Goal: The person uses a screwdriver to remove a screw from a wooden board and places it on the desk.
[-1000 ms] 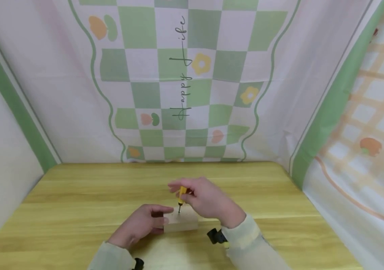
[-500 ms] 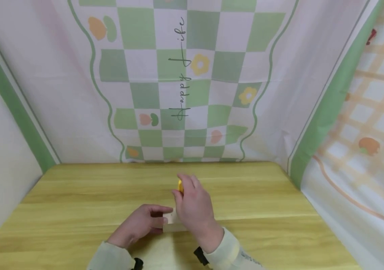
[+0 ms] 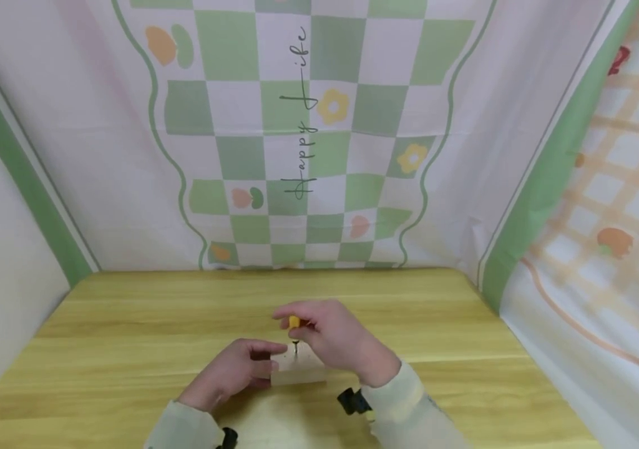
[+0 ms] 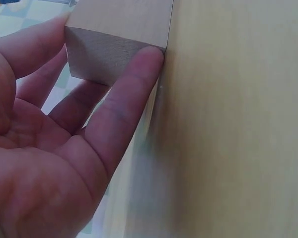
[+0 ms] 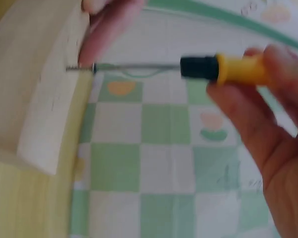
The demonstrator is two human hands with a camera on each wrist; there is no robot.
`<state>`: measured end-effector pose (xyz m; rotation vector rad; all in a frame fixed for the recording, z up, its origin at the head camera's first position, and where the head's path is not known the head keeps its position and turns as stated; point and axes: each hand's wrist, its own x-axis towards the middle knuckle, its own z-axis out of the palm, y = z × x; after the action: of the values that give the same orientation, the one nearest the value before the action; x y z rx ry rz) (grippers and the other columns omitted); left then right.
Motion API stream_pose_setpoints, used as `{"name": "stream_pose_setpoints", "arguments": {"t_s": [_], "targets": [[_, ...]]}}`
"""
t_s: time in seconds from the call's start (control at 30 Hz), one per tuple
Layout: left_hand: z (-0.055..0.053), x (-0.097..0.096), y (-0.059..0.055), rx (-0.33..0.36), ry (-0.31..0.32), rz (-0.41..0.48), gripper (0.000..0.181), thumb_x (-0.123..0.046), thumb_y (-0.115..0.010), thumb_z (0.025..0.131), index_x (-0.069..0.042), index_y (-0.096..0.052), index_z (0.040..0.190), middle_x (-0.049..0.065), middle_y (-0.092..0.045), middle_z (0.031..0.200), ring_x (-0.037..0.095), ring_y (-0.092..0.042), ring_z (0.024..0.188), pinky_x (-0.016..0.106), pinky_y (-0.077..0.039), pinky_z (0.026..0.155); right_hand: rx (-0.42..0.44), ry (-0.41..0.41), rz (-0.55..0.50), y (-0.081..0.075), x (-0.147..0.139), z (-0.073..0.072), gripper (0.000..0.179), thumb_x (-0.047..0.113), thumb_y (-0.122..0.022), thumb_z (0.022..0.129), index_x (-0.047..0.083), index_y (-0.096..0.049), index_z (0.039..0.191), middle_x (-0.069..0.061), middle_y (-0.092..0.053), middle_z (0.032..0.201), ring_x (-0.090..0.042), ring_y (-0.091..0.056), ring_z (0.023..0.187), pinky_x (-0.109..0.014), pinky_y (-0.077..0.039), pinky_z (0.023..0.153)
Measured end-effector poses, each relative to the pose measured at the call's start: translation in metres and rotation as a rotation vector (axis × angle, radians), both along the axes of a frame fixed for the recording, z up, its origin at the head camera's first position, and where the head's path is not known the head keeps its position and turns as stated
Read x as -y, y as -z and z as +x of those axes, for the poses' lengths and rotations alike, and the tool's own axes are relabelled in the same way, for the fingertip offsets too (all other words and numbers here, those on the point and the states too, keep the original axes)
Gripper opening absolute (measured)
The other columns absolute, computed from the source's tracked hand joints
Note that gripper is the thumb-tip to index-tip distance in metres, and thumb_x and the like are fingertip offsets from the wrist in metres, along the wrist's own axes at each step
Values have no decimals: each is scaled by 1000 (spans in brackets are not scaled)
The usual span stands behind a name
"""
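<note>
My left hand (image 3: 235, 372) holds the left end of a pale wooden block (image 3: 299, 374) that lies on the table. In the left wrist view the thumb presses the block's end face (image 4: 97, 55), with other fingers along its far side. My right hand (image 3: 339, 337) grips a screwdriver (image 5: 243, 69) by its yellow handle, just below a black collar. Its thin metal shaft points down at the block's top face. At the shaft's tip a small screw (image 5: 79, 69) stands partly out of the wood. Small dark marks show on the top face near it.
The wood-grain table (image 3: 140, 324) spreads around both hands. Behind it hangs a cloth (image 3: 235, 159) with a green checkered print, and more printed cloth (image 3: 606, 262) closes off the right side. Black wrist straps show at both sleeves.
The right hand rolled over the screwdriver half a second ago, covering part of the block, and has now turned back, uncovering the shaft. The left hand and block stay in place.
</note>
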<state>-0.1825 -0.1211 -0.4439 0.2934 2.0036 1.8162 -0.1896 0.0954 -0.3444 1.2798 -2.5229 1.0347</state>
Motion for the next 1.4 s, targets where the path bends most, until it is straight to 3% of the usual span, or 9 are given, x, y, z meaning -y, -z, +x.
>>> {"name": "stream_pose_setpoints", "arguments": {"t_s": [0.1,0.2,0.43,0.53,0.9,1.07,1.17,1.27,1.4], "targets": [[1,0,0,4,4,2,39,-9,-72,92,-2,-65,129,17,-57,132,26,-61,103,41,-58,80,157,-22,-45,1,-7,-4,34,2,-64,97,15,-67,128,4,-69,101,-14,-65,80,-27,-55,73],[3,0,1,19,12,19,39,-9,-71,93,-1,-64,130,16,-57,131,27,-62,103,41,-58,82,189,56,-93,5,-6,-2,35,7,-61,100,13,-63,134,2,-67,106,-16,-65,85,-28,-56,75],[3,-1,0,29,11,37,40,-8,-69,94,0,-62,133,12,-61,124,29,-62,102,44,-57,83,-95,370,-65,9,8,8,45,19,-71,93,12,-62,136,4,-53,91,-7,-51,68,-23,-50,57],[3,0,1,33,14,38,39,-8,-68,95,0,-62,132,12,-61,125,28,-62,103,43,-57,83,-159,415,-45,13,14,10,45,25,-72,94,9,-62,135,5,-47,83,-7,-45,62,-22,-45,51],[1,0,3,10,15,32,39,-9,-71,92,-2,-65,130,13,-60,128,28,-61,102,43,-57,83,-252,476,-94,21,25,14,47,10,-72,93,-4,-57,136,2,-40,80,-8,-38,56,-20,-41,47],[-1,0,4,23,23,35,39,-8,-70,93,-1,-64,131,12,-62,124,29,-62,103,43,-57,84,-257,462,-106,20,24,14,48,8,-72,92,-4,-57,136,4,-38,79,-8,-38,57,-21,-41,48],[-3,0,5,23,22,30,40,-9,-71,92,-1,-64,131,12,-62,124,28,-61,104,42,-57,83,-242,408,-110,18,22,12,47,4,-73,91,-4,-58,135,3,-43,81,-8,-42,61,-22,-44,52],[-3,1,4,22,19,29,41,-11,-72,92,-2,-64,131,13,-60,128,26,-60,105,42,-57,83,-205,309,-90,14,18,7,46,2,-71,91,1,-59,135,3,-49,86,-8,-46,65,-22,-47,56],[-2,2,3,33,12,29,41,-11,-72,93,-2,-64,132,14,-57,132,25,-61,104,42,-57,83,-104,97,-84,8,6,-6,42,3,-71,92,7,-64,133,6,-54,88,-7,-50,69,-23,-49,59]]}}
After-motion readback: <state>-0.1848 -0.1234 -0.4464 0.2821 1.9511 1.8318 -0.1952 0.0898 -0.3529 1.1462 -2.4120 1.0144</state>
